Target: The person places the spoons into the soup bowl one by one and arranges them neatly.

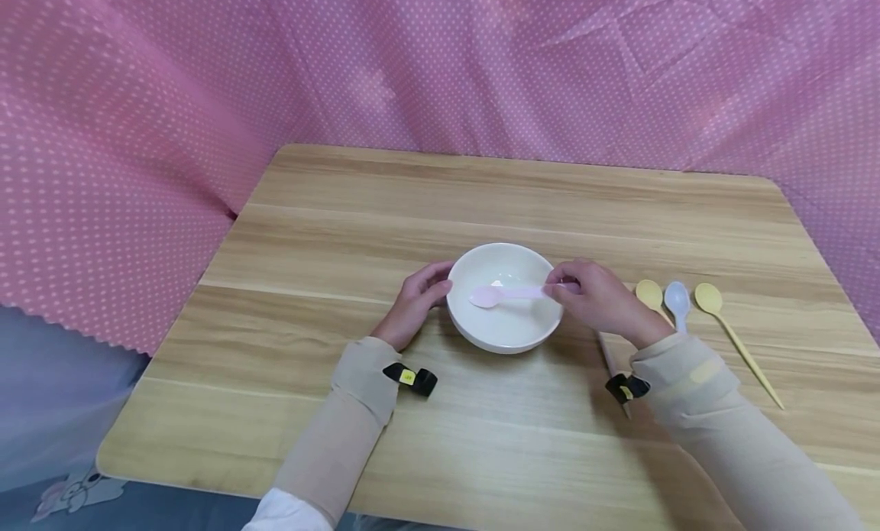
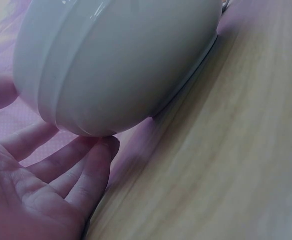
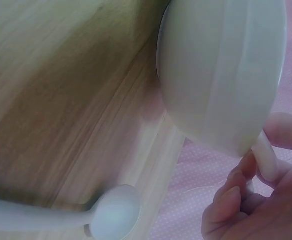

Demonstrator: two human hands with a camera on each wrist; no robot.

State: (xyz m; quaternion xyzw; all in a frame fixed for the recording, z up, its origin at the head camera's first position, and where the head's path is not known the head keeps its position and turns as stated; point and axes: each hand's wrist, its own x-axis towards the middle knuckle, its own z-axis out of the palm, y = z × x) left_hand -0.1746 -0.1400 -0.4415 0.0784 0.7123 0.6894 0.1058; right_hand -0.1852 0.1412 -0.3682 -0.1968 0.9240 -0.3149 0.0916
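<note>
A glossy white bowl (image 1: 505, 336) stands upright on the wooden table. My left hand (image 1: 419, 298) rests against the bowl's left side, thumb at the rim. In the left wrist view its fairly straight fingers (image 2: 88, 170) touch the outer wall. My right hand (image 1: 594, 298) pinches the handle of a pale pink spoon (image 1: 486, 296) over the bowl's right rim. The spoon's head points left, within the bowl's outline. In the right wrist view the handle end (image 3: 265, 159) sticks out between thumb and fingers beside the bowl (image 3: 215, 75).
Right of the bowl lie a yellow spoon (image 1: 648, 293), a pale lavender spoon (image 1: 677, 298) and another long-handled yellow spoon (image 1: 739, 344). The right forearm partly covers the first two. A thin pale stick-like piece (image 1: 605, 354) shows beside the right wrist. Pink dotted cloth (image 1: 440, 72) hangs behind the table.
</note>
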